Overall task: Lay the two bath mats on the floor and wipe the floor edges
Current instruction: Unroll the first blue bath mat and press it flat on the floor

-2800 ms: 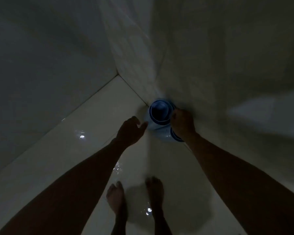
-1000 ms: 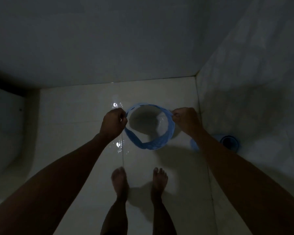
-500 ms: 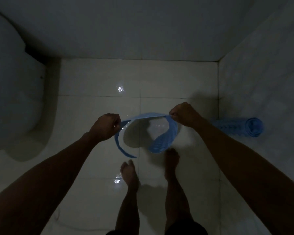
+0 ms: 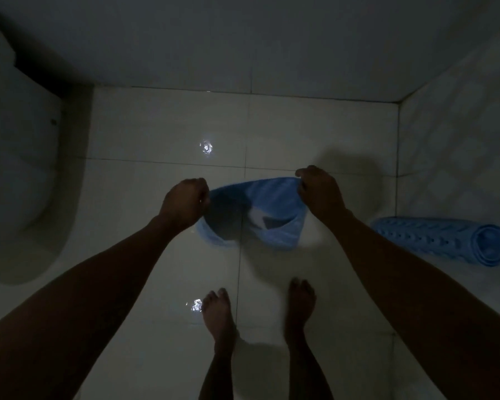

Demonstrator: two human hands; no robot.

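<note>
A blue bath mat point(image 4: 274, 215) hangs curled between my two hands above the pale tiled floor point(image 4: 162, 131). My left hand point(image 4: 185, 202) grips its left corner and my right hand point(image 4: 319, 192) grips its right corner. Its lower edge curls down close to the floor; contact with the tiles cannot be told. A second blue bath mat point(image 4: 445, 241), with rows of holes, lies rolled up on the floor at the right, beside the patterned wall.
A white toilet point(image 4: 20, 180) fills the left side. A wall point(image 4: 243, 39) closes the far side and a patterned tiled wall point(image 4: 459, 125) the right. My bare feet point(image 4: 217, 316) stand on the wet, shiny floor near the bottom of the view.
I turned away from the corner with one mat, leaving the other rolled by the right wall. The held mat has opened from a ring into a wider hanging sheet, and my hands have moved apart.
</note>
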